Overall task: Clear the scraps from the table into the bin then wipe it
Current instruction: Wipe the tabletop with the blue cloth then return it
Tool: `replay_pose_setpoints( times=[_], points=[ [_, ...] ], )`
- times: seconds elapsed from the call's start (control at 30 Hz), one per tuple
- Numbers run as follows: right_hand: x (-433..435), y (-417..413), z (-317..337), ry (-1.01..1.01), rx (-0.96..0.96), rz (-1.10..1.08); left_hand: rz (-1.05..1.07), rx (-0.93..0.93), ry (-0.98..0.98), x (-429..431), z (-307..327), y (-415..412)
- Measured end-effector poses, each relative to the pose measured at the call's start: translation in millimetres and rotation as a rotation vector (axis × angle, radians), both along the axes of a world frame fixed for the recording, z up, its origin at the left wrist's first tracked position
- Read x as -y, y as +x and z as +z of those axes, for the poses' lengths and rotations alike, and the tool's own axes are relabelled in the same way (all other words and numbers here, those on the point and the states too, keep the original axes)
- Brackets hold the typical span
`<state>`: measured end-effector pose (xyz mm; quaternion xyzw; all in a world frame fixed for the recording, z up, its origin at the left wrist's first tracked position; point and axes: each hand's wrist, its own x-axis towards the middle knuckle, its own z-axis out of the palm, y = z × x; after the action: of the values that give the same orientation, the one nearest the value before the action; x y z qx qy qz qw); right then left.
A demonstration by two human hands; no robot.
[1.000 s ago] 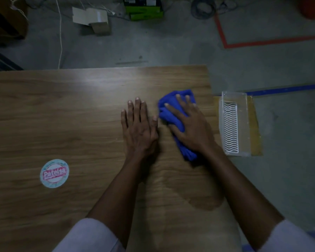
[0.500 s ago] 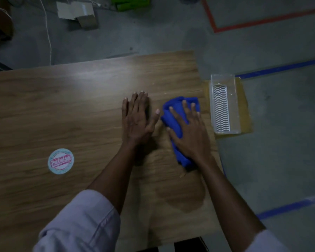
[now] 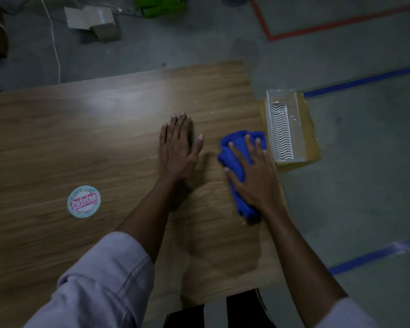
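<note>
Sticker [image 3: 83,201] at 9 o'clock on the counter [image 3: 104,138]; left hand [image 3: 178,150] flat at centre, fingers straight, likely bracing; right hand [image 3: 253,176] spread flat, pressing the bunched blue cloth [image 3: 237,147] at 3 o'clock, wiping beside the clear bin [image 3: 298,129] off that edge.

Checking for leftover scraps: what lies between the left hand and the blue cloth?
Only bare table shows there in the head view; the left hand rests flat, apart from the blue cloth under the right hand.
</note>
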<state>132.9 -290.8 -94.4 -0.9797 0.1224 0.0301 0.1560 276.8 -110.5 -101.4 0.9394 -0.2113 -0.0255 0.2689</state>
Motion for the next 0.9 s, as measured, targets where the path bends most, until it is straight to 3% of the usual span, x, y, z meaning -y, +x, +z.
replay_pose_setpoints(
  times=[0.1,0.17,0.27,0.33,0.4,0.47,0.57,0.63,0.8,0.9],
  points=[
    [20.1,38.2,3.0,0.051,-0.005,-0.191,-0.006,-0.009,-0.033,-1.2,-1.8,-6.4],
    [-5.8,70.8,3.0,0.006,0.001,-0.148,0.026,-0.007,-0.1,-3.7,-5.1,-8.7],
    [-44.1,80.1,-4.8,-0.015,0.056,0.377,0.039,0.052,-0.169,-7.5,-11.3,-11.1],
    [-26.2,75.5,-11.3,-0.023,0.057,0.594,0.026,0.094,-0.178,-9.2,-15.3,-9.2],
    [7.2,81.2,-11.2,-0.006,0.074,0.508,-0.002,0.123,-0.164,-9.4,-17.1,-8.8],
    [34.7,89.1,-5.9,0.003,0.066,0.291,-0.029,0.112,-0.138,-8.5,-15.7,-10.6],
    [25.4,88.5,-0.4,-0.018,0.046,0.081,-0.036,0.088,-0.111,-9.7,-13.3,-15.7],
    [-6.2,78.1,0.8,-0.008,0.067,0.091,-0.044,0.123,-0.11,-10.8,-13.1,-16.1],
    [-8.0,36.8,-7.1,-0.043,0.074,0.492,-0.036,0.094,-0.112,-10.2,-12.8,-18.5],
    [30.0,41.0,-7.3,0.011,0.051,0.162,-0.024,0.105,-0.103,-7.9,-10.9,-19.9]
  ],
)
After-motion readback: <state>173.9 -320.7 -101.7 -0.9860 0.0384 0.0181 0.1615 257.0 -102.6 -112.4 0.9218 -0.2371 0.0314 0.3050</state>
